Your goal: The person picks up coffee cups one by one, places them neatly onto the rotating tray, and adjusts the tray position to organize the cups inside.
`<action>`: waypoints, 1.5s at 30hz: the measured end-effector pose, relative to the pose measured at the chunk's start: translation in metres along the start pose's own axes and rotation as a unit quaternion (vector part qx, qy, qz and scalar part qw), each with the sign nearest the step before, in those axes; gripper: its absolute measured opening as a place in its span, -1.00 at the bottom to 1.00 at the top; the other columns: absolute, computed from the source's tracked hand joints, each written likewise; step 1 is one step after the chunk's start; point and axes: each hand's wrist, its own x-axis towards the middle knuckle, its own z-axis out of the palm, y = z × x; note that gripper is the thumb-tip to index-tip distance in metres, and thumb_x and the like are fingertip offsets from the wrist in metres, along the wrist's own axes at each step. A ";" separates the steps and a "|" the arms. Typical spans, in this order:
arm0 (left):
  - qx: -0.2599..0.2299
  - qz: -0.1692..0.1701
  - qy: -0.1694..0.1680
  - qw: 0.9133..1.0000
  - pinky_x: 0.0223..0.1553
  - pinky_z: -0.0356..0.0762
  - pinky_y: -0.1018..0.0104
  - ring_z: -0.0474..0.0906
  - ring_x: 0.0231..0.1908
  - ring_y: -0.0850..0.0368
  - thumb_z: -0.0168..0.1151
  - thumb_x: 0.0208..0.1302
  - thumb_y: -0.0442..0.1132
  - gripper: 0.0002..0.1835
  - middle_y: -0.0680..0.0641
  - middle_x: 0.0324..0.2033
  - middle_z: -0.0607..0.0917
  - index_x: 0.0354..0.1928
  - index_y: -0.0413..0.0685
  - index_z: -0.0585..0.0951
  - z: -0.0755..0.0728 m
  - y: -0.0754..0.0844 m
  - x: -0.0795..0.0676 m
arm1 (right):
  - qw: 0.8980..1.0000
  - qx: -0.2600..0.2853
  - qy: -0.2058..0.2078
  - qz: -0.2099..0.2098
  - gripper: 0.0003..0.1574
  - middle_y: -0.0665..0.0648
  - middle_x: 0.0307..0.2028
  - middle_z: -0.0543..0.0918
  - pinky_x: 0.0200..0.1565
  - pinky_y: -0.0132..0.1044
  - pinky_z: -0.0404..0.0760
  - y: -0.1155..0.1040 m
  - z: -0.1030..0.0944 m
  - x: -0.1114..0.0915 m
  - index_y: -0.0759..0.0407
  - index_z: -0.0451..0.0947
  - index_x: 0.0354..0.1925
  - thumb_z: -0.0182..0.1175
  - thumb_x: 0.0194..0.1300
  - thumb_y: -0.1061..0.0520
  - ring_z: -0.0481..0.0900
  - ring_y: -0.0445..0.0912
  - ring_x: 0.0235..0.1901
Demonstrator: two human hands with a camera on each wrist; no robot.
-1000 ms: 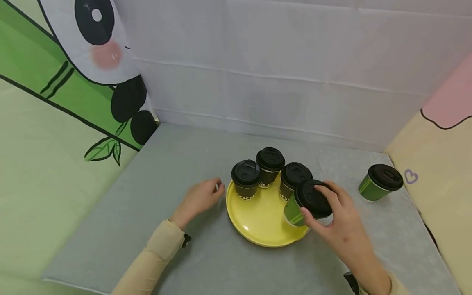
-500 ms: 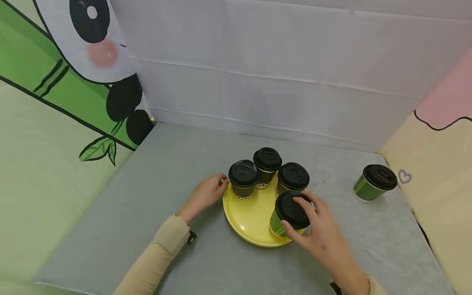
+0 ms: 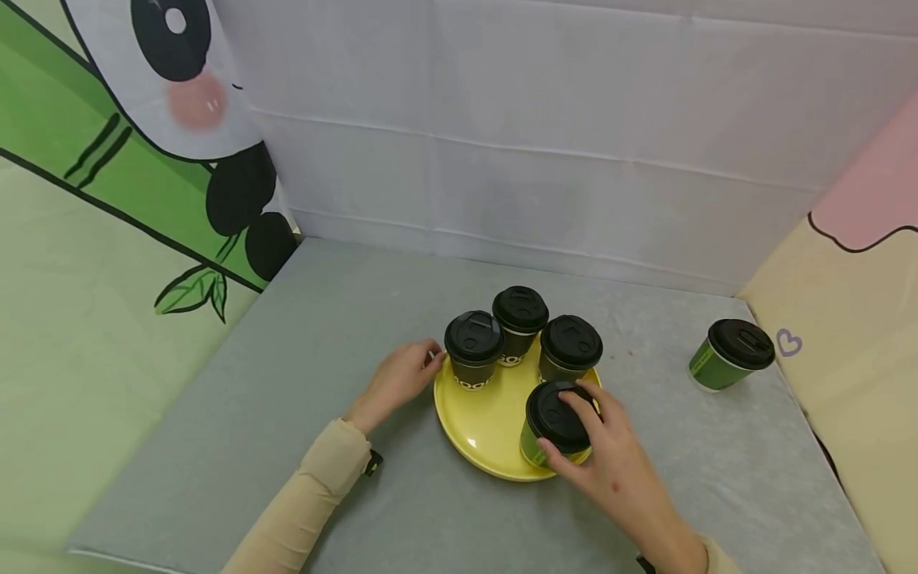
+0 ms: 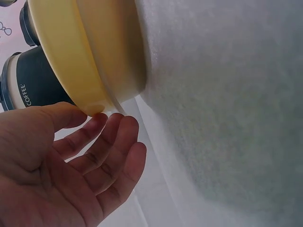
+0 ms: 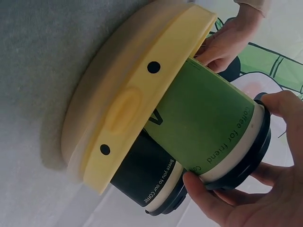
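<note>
A round yellow plate (image 3: 476,426) stands on the table, with two black dots and a raised beak on its side wall (image 5: 142,87). My left hand (image 3: 402,379) pinches its left rim between thumb and fingertips. At the plate's front right, my right hand (image 3: 610,454) grips a green paper coffee cup (image 5: 203,118) by its black lid (image 3: 558,418), fingers spread round the lid's edge. The cup is upright, its base within the plate's rim. Three dark coffee cups with black lids, a left one (image 3: 473,343), a back one (image 3: 519,311) and a right one (image 3: 570,343), share the plate.
Another green coffee cup (image 3: 727,359) with a black lid stands on the grey table cover (image 3: 387,510) at the right, near the side wall. White cloth (image 3: 538,159) hangs behind the table, and printed panels flank it left and right.
My right hand has carried the green cup left and toward the front of the plate, and lowered it. My left hand has moved right onto the plate's rim.
</note>
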 end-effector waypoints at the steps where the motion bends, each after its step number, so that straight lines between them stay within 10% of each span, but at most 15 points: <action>1: 0.000 0.000 0.000 1.000 -0.48 0.41 0.30 0.44 -0.53 0.18 0.11 0.52 -0.15 -0.78 0.04 -0.50 0.58 -0.16 -0.12 0.67 0.000 0.000 0.000 | 1.000 0.000 0.001 0.000 -0.21 0.30 0.27 0.41 0.00 0.15 0.60 0.000 0.000 0.000 0.07 0.49 0.21 0.55 0.04 -0.06 0.45 0.21 0.20; 45: 0.012 0.005 -0.014 1.000 -0.54 0.38 0.31 0.43 -0.56 0.18 0.13 0.51 -0.18 -0.81 0.04 -0.53 0.57 -0.18 -0.14 0.64 -0.008 0.000 -0.020 | 0.996 0.045 0.008 0.072 -0.43 0.30 0.42 0.24 0.08 0.30 0.47 -0.004 -0.003 -0.007 0.19 0.43 0.26 0.32 0.37 0.07 0.29 0.29 0.33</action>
